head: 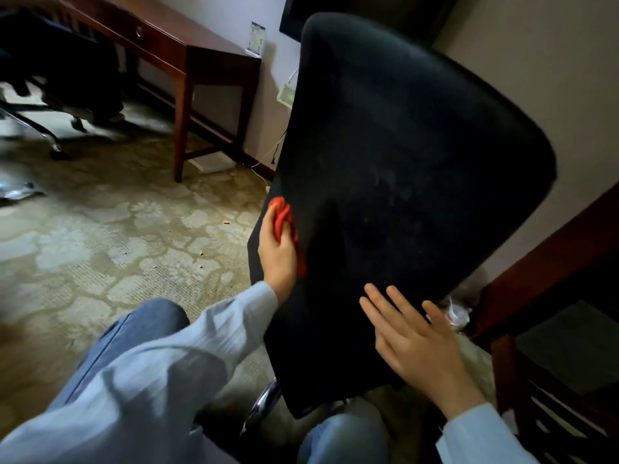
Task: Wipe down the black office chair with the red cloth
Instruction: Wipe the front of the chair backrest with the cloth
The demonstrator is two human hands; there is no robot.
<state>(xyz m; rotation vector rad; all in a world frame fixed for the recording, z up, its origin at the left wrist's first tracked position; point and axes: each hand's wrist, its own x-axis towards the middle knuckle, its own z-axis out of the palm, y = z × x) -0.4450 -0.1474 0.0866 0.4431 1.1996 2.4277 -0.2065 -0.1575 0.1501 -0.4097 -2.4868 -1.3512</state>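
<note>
Chair back [402, 162] upright, perhaps tilted; left hand [278, 254] grips cloth [284, 214].

Wooden desk [187, 51] by wall; patterned carpet [110, 236]; card [256, 38] on desk.

Head view, forward-down, close

My left hand [278, 254] hides most of the red cloth [284, 214] — the black office chair [402, 162] blocks its own seat; the clear object [457, 313] right of it is blurred.
</note>
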